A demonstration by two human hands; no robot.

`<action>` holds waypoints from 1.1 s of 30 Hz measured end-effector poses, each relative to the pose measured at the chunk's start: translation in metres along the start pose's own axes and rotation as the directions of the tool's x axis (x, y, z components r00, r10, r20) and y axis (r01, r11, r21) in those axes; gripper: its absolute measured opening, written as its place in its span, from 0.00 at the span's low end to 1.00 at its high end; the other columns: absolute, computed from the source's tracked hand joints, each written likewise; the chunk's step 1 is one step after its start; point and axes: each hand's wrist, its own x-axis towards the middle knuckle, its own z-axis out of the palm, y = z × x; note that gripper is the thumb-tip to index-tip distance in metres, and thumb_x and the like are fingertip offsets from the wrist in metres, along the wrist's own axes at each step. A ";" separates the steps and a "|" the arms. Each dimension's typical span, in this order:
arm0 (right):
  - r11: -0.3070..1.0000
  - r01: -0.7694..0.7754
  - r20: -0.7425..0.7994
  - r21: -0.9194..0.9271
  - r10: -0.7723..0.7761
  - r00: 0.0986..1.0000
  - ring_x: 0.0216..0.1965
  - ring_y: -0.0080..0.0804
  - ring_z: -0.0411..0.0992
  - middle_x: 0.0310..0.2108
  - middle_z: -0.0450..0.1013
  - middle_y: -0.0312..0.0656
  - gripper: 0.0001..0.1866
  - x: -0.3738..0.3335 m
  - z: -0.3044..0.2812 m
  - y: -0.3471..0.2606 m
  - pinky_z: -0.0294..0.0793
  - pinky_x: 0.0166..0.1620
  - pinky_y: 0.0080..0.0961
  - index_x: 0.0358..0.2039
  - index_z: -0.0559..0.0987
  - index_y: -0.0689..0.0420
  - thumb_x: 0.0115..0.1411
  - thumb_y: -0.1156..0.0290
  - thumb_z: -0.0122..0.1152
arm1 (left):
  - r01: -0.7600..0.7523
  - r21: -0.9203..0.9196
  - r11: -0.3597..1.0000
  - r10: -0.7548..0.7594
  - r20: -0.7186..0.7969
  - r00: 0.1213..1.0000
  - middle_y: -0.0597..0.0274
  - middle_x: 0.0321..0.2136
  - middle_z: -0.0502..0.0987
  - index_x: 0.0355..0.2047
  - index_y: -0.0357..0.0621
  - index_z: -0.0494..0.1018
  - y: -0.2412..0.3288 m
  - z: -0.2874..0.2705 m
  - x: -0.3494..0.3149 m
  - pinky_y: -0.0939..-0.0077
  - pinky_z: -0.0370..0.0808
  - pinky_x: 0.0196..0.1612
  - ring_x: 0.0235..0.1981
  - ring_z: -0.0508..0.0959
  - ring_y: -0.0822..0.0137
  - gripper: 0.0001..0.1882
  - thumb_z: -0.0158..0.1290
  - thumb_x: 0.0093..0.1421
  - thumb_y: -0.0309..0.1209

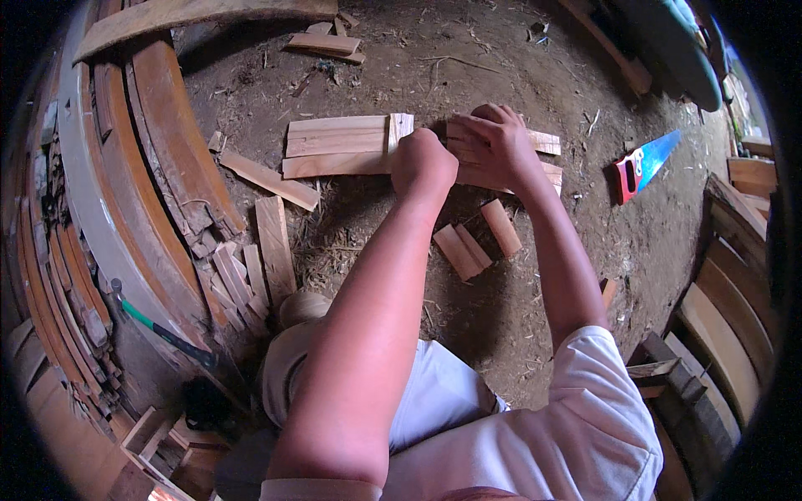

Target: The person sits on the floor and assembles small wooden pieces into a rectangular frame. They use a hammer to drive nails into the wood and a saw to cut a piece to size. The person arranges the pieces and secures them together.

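Two pale wooden boards lie side by side on the dirt ground in front of me, with a short cross strip over them. My left hand is closed in a fist at the boards' middle, beside the strip. Its fingers face away, so whatever they hold is hidden. My right hand is bent over the right part of the boards, fingers curled on the wood near the far edge. Nearer to me lie short wood offcuts, a pair and a single block.
A handsaw with a blue blade and red handle lies to the right. Long planks are stacked on the left, with a green-and-black handled hammer on them. More timber stands at the right. Wood scraps lie farther off.
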 end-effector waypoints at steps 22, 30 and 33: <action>0.998 -0.064 0.083 -0.006 0.064 0.995 0.62 0.56 0.67 0.59 0.70 0.51 0.45 -0.014 -0.003 -0.013 0.66 0.66 0.52 0.62 0.77 0.53 0.44 0.50 0.81 | 0.016 0.030 0.999 -0.020 0.138 0.990 0.40 0.43 0.86 0.39 0.37 0.85 -0.008 0.002 0.014 0.53 0.84 0.51 0.47 0.86 0.45 0.12 0.64 0.59 0.33; 0.989 -0.082 0.156 -0.126 0.101 0.983 0.67 0.56 0.62 0.65 0.65 0.51 0.56 -0.015 -0.005 -0.024 0.62 0.70 0.52 0.68 0.70 0.56 0.39 0.49 0.85 | 0.028 0.065 0.997 -0.028 0.001 1.000 0.51 0.25 0.86 0.25 0.43 0.85 -0.012 0.012 0.016 0.59 0.85 0.41 0.28 0.88 0.55 0.11 0.65 0.60 0.36; 0.987 -0.092 0.146 -0.129 0.111 0.983 0.67 0.55 0.62 0.64 0.65 0.51 0.56 -0.017 -0.003 -0.023 0.62 0.70 0.52 0.68 0.69 0.57 0.39 0.49 0.85 | 0.000 0.110 0.994 0.005 -0.038 0.999 0.49 0.31 0.87 0.27 0.44 0.86 -0.004 0.006 0.007 0.57 0.85 0.45 0.36 0.88 0.50 0.09 0.67 0.58 0.37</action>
